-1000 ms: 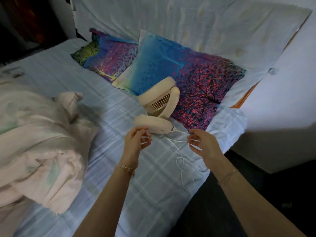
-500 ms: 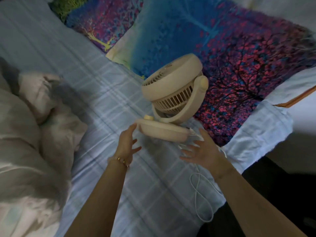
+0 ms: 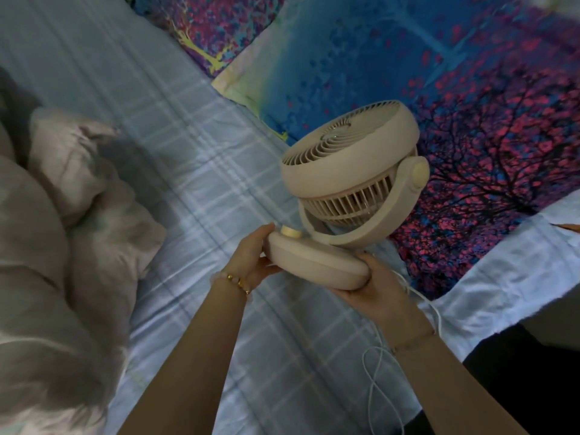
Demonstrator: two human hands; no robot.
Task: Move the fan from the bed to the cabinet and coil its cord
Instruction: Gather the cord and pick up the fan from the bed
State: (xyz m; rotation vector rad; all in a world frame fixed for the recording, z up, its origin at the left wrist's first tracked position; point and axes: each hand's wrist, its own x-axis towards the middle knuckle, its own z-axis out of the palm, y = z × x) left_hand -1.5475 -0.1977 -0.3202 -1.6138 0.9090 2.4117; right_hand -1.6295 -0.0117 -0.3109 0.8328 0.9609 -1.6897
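A small cream fan (image 3: 348, 183) with a round base and a tilted-up grille is over the blue plaid bed (image 3: 201, 171), in front of a colourful pillow. My left hand (image 3: 251, 259) grips the left side of the base. My right hand (image 3: 379, 287) cups the base from below on the right. The fan's white cord (image 3: 373, 381) trails from behind my right wrist and loops down over the bed's edge. No cabinet is in view.
A crumpled pale duvet (image 3: 62, 246) is heaped at the left. Two blue and pink tree-print pillows (image 3: 470, 105) lie behind the fan. A dark floor (image 3: 533, 387) shows at the lower right past the bed's edge.
Both hands let go of the cord, reached out and closed on the fan's base. The view has moved in closer and the fan looks tilted.
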